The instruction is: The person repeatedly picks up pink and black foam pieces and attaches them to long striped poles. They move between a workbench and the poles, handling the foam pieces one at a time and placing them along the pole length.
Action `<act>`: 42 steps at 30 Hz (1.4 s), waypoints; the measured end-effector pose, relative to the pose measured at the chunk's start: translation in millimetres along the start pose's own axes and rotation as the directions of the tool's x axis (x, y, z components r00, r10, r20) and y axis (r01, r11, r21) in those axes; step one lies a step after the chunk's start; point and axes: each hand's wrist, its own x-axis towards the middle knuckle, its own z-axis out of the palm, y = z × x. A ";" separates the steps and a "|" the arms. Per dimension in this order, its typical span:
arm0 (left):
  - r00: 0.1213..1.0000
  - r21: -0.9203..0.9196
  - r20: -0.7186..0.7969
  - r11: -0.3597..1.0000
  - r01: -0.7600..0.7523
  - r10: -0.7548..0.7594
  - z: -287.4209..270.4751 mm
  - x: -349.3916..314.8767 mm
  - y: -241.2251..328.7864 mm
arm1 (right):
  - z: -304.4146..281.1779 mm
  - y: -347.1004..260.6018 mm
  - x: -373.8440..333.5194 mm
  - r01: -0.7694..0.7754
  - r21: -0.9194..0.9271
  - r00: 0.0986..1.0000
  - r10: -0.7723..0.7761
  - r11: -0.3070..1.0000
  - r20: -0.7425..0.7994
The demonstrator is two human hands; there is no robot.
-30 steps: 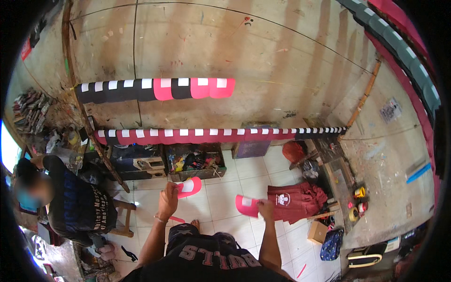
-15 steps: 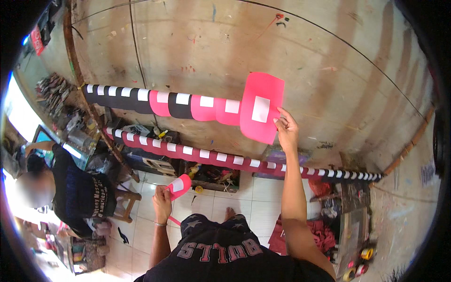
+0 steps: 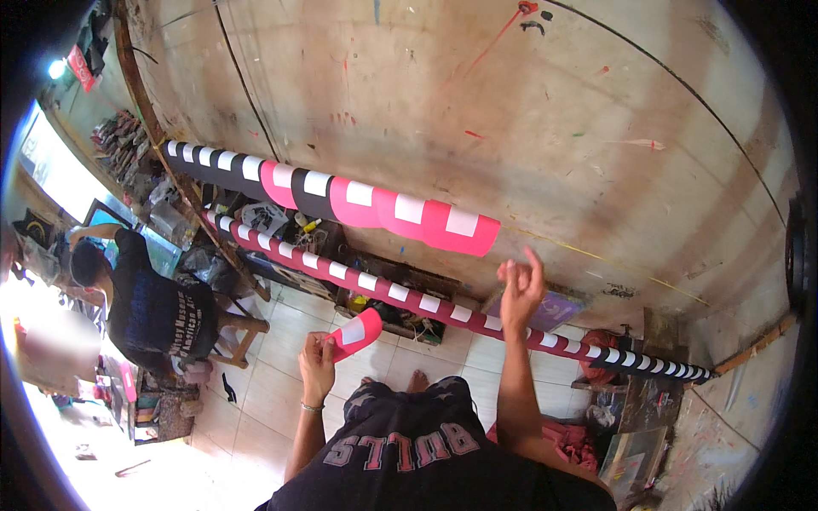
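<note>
My left hand (image 3: 317, 368) grips one end of a pink fabric-like piece (image 3: 368, 324) that bears a white rectangle. It is low, in front of my body. My right hand (image 3: 520, 298) holds nothing; its index finger is extended and the others are partly bent. Just above and left of it, the last pink piece (image 3: 484, 237) hangs folded over the upper line, its white patch on top. Further left on that line hang overlapping black pieces (image 3: 247, 180) and other pink pieces (image 3: 281, 198), each with a white patch.
A lower line carries maroon pieces (image 3: 409, 305) and black pieces, also white-patched. A thin yellow line (image 3: 613, 262) runs along the stained wall. At left, a person in a black shirt (image 3: 162, 302) sits on a wooden stool (image 3: 234, 341). Below the lines stands a cluttered box (image 3: 409, 328).
The pink piece my right hand held up flat now lies draped over the upper line at the row's right end. My right hand has let go and moved down. The view has shifted.
</note>
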 end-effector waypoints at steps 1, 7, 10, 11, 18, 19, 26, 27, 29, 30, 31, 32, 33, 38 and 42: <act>0.999 -0.074 0.044 0.997 0.033 -0.029 7.0 -1.3 8.7 | -7.3 19.0 -20.3 -0.061 -0.040 0.998 0.062 0.997 0.020; 0.947 -0.086 0.319 0.993 0.076 -0.045 47.8 6.6 54.6 | 11.6 10.2 -83.1 -0.453 0.074 0.708 0.307 0.889 0.636; 0.936 -0.247 0.353 0.965 0.093 0.000 71.5 5.7 50.8 | -8.3 5.7 -79.4 -0.449 -0.078 0.649 0.385 0.890 0.656; 0.931 -0.317 0.364 0.943 0.103 0.021 80.4 9.1 49.5 | -14.8 5.0 -72.9 -0.413 -0.161 0.635 0.411 0.896 0.654; 0.879 -0.377 0.473 0.916 0.140 0.060 95.6 24.0 37.2 | -61.3 -44.2 -38.7 -0.232 -0.183 0.870 0.288 0.955 0.400; 0.885 -0.391 0.462 0.907 0.154 0.049 95.1 25.2 31.1 | -67.4 -56.5 -31.1 -0.189 -0.142 0.921 0.226 0.972 0.318; 0.906 -0.178 0.421 0.984 0.028 0.050 85.3 20.3 33.8 | -68.1 -80.3 55.8 0.085 -0.107 0.990 -0.072 0.991 0.118; 0.910 -0.115 0.411 0.993 -0.001 0.049 81.7 18.1 37.5 | -67.4 -68.7 58.4 0.037 -0.096 0.990 -0.024 0.995 0.140; 0.915 -0.035 0.403 0.999 -0.009 0.022 75.5 12.4 32.7 | -69.5 -44.9 61.4 -0.064 -0.078 0.979 0.077 0.995 0.191; 0.917 0.010 0.398 1.000 -0.007 0.003 71.2 8.7 29.4 | -70.1 -34.7 62.1 -0.067 -0.074 0.981 0.080 0.995 0.179; 0.918 0.000 0.396 1.000 0.005 -0.004 68.2 6.5 25.3 | -71.5 -25.9 62.6 -0.071 -0.071 0.983 0.082 0.995 0.165; 0.919 -0.002 0.394 1.000 0.021 -0.019 62.6 2.2 18.3 | -69.6 -21.7 59.8 -0.082 -0.066 0.984 0.092 0.994 0.152; 0.919 -0.005 0.394 0.999 0.037 -0.032 57.9 -2.1 11.4 | -67.0 -18.7 59.1 -0.078 -0.062 0.986 0.086 0.995 0.145; 0.906 0.023 0.421 0.999 0.032 -0.038 31.7 -20.3 -33.3 | -58.0 -20.1 43.5 -0.009 -0.131 1.000 0.009 0.991 -0.006; 0.898 0.250 0.413 0.967 0.051 -0.154 -7.4 -31.8 -69.1 | -59.7 -18.7 5.9 0.096 -0.142 0.941 -0.136 0.985 -0.309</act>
